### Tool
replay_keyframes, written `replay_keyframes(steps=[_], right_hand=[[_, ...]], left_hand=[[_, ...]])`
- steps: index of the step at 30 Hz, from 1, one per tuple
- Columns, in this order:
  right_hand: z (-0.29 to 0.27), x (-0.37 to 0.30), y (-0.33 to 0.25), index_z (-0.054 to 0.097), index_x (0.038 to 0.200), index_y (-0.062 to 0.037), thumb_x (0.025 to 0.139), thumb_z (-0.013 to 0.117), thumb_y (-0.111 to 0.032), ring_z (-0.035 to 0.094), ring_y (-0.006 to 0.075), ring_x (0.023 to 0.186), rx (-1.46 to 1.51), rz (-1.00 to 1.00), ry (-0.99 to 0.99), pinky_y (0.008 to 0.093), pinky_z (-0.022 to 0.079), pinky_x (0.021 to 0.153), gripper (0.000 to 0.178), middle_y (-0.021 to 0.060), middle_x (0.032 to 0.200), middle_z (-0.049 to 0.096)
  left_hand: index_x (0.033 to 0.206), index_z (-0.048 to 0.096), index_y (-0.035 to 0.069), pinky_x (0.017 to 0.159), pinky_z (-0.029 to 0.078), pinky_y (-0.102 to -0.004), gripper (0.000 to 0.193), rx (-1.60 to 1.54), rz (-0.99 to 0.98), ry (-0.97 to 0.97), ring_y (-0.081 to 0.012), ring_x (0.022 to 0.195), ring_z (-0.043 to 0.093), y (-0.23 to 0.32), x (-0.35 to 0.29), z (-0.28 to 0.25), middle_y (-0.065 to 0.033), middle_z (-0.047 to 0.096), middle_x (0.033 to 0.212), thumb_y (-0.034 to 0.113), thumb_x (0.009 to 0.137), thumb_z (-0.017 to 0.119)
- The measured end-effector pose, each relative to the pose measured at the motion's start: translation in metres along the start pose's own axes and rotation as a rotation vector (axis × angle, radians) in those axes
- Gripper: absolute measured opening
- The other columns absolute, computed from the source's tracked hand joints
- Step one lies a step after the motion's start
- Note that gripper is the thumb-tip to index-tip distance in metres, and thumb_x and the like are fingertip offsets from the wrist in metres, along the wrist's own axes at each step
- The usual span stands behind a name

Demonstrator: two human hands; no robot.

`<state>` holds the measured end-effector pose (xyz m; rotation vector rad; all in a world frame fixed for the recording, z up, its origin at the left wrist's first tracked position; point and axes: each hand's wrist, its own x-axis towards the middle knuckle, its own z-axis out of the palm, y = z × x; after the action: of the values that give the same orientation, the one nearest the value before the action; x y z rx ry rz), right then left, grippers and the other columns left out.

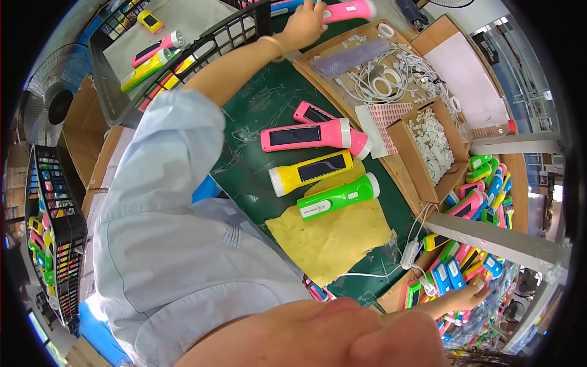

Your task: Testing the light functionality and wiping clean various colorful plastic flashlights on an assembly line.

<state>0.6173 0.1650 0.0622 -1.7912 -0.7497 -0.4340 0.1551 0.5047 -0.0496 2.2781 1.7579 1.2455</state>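
My left hand reaches to the far end of the bench and is closed on a pink flashlight above a black wire crate. A bracelet sits on that wrist. My right hand is low at the right, down in a heap of coloured flashlights; its fingers lie among them and I cannot see a grip. On the green mat between my arms lie two pink flashlights, a yellow flashlight and a green flashlight, side by side. A yellow cloth lies beneath the green one.
A cardboard tray holds white cables and a purple bag. A small carton holds white parts. A second black crate of flashlights stands at the left beside a fan. A grey metal bar crosses the heap.
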Motion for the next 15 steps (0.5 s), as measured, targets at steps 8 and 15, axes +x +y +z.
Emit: replay_keyframes(steps=[8, 15], right_hand=[[0.054, -0.218, -0.083, 0.048, 0.115, 0.0014, 0.081, 0.058, -0.029, 0.048, 0.0244, 0.111, 1.143, 0.882, -1.014, 0.0406, 0.036, 0.094, 0.047, 0.0166, 0.119, 0.05], [0.009, -0.241, -0.082, 0.054, 0.095, 0.0008, 0.078, 0.063, -0.023, 0.056, 0.0183, 0.069, 0.658, 0.266, -1.07, 0.0277, 0.046, 0.064, 0.031, 0.0078, 0.077, 0.056]], left_hand=[[0.116, 0.039, -0.001, 0.088, 0.038, -0.041, 0.062, -0.77, 0.01, -0.58, -0.0347, 0.103, 0.044, 0.186, -0.227, -0.091, -0.021, 0.039, 0.111, 0.032, 0.073, 0.067], [0.129, 0.033, 0.003, 0.095, 0.034, -0.0343, 0.065, -1.093, -0.056, -0.632, -0.0241, 0.116, 0.038, 0.175, -0.27, -0.104, -0.0144, 0.032, 0.125, 0.029, 0.079, 0.064]])
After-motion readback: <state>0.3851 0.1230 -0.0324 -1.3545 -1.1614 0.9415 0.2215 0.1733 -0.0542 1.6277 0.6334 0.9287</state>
